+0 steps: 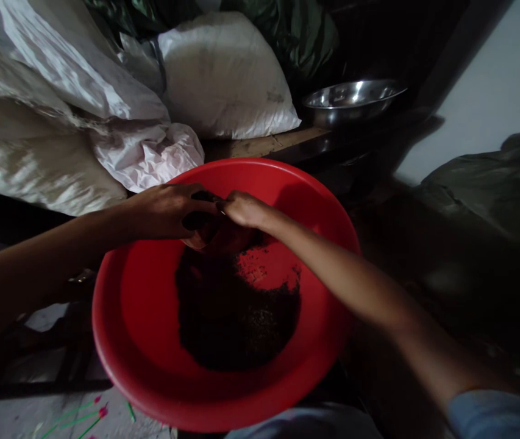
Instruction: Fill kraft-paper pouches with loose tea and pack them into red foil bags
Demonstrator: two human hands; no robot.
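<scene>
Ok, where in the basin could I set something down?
The red basin shows bare plastic between the dark loose material and its left rim, plus a sloping near strip. The far side is crowded by the left hand and right hand; the right forearm crosses above the right side.

I get a dim view, with deep shadow across the dark loose material (236,323) in the round red plastic basin (145,317). Glare spots the shallow shiny metal bowl (355,100); the right forearm's edges (351,280) look soft and blurred.
</scene>
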